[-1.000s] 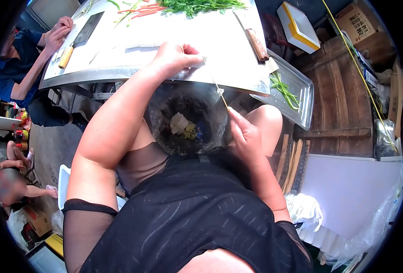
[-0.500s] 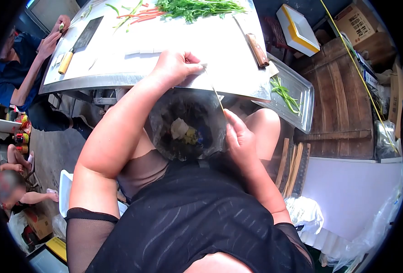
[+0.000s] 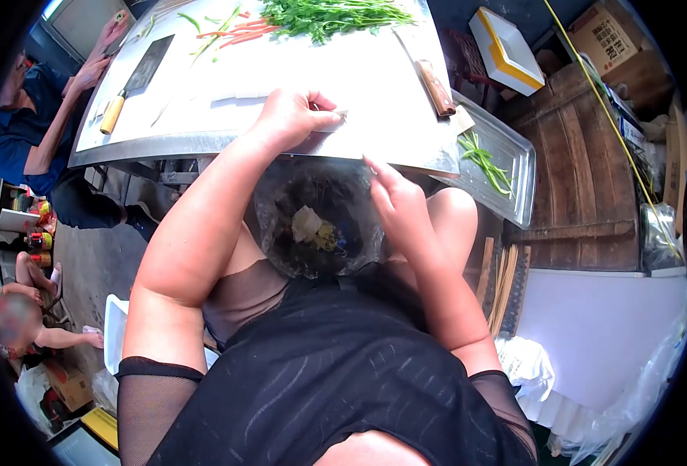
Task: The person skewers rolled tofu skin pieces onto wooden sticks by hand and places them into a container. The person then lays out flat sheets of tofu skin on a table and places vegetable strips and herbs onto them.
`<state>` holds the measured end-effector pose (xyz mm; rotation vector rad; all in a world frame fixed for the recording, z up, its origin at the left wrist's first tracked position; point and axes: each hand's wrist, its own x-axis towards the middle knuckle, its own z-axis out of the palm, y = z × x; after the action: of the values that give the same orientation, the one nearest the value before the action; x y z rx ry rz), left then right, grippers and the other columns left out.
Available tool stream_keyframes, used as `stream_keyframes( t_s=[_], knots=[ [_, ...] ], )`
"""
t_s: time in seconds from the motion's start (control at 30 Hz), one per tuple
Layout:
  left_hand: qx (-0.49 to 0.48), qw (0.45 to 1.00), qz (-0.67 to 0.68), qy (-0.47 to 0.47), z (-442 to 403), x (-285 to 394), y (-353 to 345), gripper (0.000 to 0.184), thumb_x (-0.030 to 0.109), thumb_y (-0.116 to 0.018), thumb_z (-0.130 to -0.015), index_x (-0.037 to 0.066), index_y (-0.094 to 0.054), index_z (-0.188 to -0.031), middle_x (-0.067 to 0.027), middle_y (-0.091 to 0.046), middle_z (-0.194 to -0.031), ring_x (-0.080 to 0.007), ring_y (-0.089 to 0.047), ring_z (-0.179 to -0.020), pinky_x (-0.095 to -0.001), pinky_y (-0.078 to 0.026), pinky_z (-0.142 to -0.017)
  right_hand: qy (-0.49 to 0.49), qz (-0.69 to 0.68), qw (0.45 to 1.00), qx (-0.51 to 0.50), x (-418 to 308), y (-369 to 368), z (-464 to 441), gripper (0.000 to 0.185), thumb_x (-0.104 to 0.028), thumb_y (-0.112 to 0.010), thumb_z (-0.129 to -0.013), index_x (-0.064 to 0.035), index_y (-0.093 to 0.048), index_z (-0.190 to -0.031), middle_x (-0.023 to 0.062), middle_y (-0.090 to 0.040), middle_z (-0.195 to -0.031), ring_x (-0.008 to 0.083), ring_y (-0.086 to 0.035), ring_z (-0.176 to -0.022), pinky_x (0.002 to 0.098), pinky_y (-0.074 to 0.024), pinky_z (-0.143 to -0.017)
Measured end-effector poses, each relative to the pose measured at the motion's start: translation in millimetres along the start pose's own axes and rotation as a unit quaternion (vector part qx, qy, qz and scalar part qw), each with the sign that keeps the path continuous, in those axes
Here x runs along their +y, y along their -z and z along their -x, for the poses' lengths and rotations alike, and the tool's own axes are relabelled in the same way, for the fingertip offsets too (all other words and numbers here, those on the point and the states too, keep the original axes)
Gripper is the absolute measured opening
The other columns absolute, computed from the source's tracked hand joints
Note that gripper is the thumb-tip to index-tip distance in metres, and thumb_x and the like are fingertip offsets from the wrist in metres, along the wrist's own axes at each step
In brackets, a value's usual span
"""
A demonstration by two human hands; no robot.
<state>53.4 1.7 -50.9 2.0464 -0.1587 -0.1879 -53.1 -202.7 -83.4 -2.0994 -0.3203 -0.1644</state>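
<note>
My left hand (image 3: 291,118) is above the near edge of the white table (image 3: 204,124), thumb and forefinger pinched on a small pale piece of food (image 3: 342,114). Just below and to the right, my right hand (image 3: 399,200) is closed, its fingertips by the table edge at the end of a thin wooden skewer. The skewer itself barely shows now. Beside my left hand lies a row of white pieces (image 3: 239,96). Under both hands hangs a dark plastic bag (image 3: 274,194) with scraps in it.
A wooden-handled knife (image 3: 435,88) lies at the table's right, a cleaver (image 3: 148,66) at its left. Green herbs (image 3: 328,17) and red strips (image 3: 242,33) lie at the back. A metal tray (image 3: 520,179) and skewers (image 3: 503,289) are right. A co-worker (image 3: 37,140) sits left.
My right hand has moved up and left, closer to my left hand, and the skewer between them shows far less. My left hand has shifted slightly left. The co-worker's hands have moved apart.
</note>
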Motion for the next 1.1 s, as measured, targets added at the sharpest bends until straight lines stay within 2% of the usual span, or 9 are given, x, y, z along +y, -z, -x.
stream_keyframes(
  t_s=[0.1, 0.17, 0.27, 0.47, 0.63, 0.7, 0.8, 0.9, 1.1],
  knots=[
    [-0.011, 1.000, 0.020, 0.017, 0.3, -0.4, -0.5, 0.022, 0.013, -0.078, -0.080, 0.001, -0.072, -0.097, -0.0036, -0.070, -0.084, -0.0069, -0.061, -0.072, -0.0216, -0.051, -0.065, 0.020, 0.016, 1.000, -0.002, -4.3, -0.1, -12.3, 0.029, -0.011, -0.052, -0.093, -0.0025, -0.061, -0.119, 0.0253, -0.065, -0.096, 0.0394, -0.065, -0.087, 0.0429, -0.0520, -0.076],
    [-0.020, 0.999, 0.029, 0.000, -2.9, -1.1, -5.3, 0.022, 0.013, -0.078, -0.080, 0.001, -0.071, -0.098, -0.0038, -0.070, -0.085, -0.0070, -0.061, -0.071, -0.0219, -0.051, -0.064, 0.002, 0.090, 0.995, -0.029, -7.8, 5.5, -16.3, 0.036, -0.014, -0.052, -0.094, -0.0088, -0.059, -0.128, 0.0231, -0.065, -0.086, 0.0346, -0.064, -0.075, 0.0381, -0.0499, -0.071],
    [-0.034, 0.997, 0.064, -0.030, -12.0, -0.5, -24.4, 0.024, 0.013, -0.077, -0.080, 0.000, -0.071, -0.100, -0.0040, -0.070, -0.085, -0.0073, -0.061, -0.071, -0.0227, -0.053, -0.065, -0.010, 0.140, 0.990, -0.008, 4.4, 16.4, -24.4, 0.036, -0.016, -0.053, -0.093, -0.0114, -0.059, -0.129, 0.0223, -0.061, -0.077, 0.0360, -0.061, -0.067, 0.0411, -0.0479, -0.066],
    [0.032, 0.987, 0.033, -0.153, -51.4, 1.2, -50.1, 0.039, 0.010, -0.069, -0.087, 0.000, -0.061, -0.124, -0.0044, -0.068, -0.100, -0.0093, -0.063, -0.088, -0.0235, -0.052, -0.081, 0.086, 0.342, 0.933, 0.077, 18.2, 55.4, -61.5, 0.017, -0.017, -0.061, -0.088, -0.0074, -0.069, -0.100, 0.0136, -0.066, -0.090, 0.0323, -0.065, -0.083, 0.0417, -0.0519, -0.073],
    [0.177, 0.946, 0.149, -0.226, -55.1, -4.2, 20.7, 0.045, 0.006, -0.065, -0.090, 0.002, -0.052, -0.133, -0.0050, -0.066, -0.105, -0.0104, -0.062, -0.094, -0.0248, -0.052, -0.082, 0.038, 0.421, 0.905, 0.045, 42.7, 74.6, -72.8, 0.021, -0.025, -0.061, -0.090, -0.0112, -0.069, -0.104, 0.0100, -0.065, -0.095, 0.0300, -0.064, -0.088, 0.0401, -0.0518, -0.078],
    [0.227, 0.935, 0.156, -0.222, -50.8, -18.4, 56.4, 0.043, 0.005, -0.062, -0.092, 0.001, -0.051, -0.133, -0.0052, -0.065, -0.109, -0.0103, -0.061, -0.096, -0.0250, -0.053, -0.082, 0.135, 0.457, 0.874, 0.093, 31.0, 69.1, -78.8, 0.025, -0.026, -0.063, -0.090, -0.0093, -0.068, -0.107, 0.0085, -0.064, -0.097, 0.0294, -0.062, -0.094, 0.0416, -0.0512, -0.077],
    [0.278, 0.913, 0.214, -0.207, -43.4, -43.4, 87.8, 0.040, 0.005, -0.059, -0.094, -0.004, -0.050, -0.131, -0.0058, -0.065, -0.105, -0.0101, -0.062, -0.092, -0.0241, -0.053, -0.082, 0.228, 0.352, 0.906, 0.052, -15.4, 31.5, -109.3, 0.025, -0.021, -0.065, -0.089, -0.0057, -0.067, -0.109, 0.0114, -0.065, -0.096, 0.0316, -0.063, -0.089, 0.0388, -0.0502, -0.075],
    [0.289, 0.935, 0.123, -0.167, -25.4, -44.6, 94.1, 0.040, 0.003, -0.059, -0.094, -0.005, -0.049, -0.132, -0.0064, -0.065, -0.104, -0.0099, -0.062, -0.092, -0.0242, -0.053, -0.083, 0.210, 0.190, 0.958, -0.040, -35.0, -32.7, -147.8, 0.023, -0.020, -0.065, -0.089, -0.0031, -0.069, -0.104, 0.0152, -0.067, -0.099, 0.0333, -0.065, -0.088, 0.0368, -0.0506, -0.081],
    [0.310, 0.934, 0.049, -0.171, -10.1, -47.0, 96.0, 0.040, 0.004, -0.062, -0.092, 0.001, -0.054, -0.131, -0.0051, -0.066, -0.102, -0.0085, -0.062, -0.092, -0.0234, -0.052, -0.086, 0.257, 0.259, 0.926, -0.097, -26.6, -87.5, -190.5, 0.020, -0.019, -0.070, -0.086, -0.0065, -0.071, -0.102, 0.0151, -0.065, -0.111, 0.0315, -0.060, -0.106, 0.0382, -0.0499, -0.089]
  ],
)
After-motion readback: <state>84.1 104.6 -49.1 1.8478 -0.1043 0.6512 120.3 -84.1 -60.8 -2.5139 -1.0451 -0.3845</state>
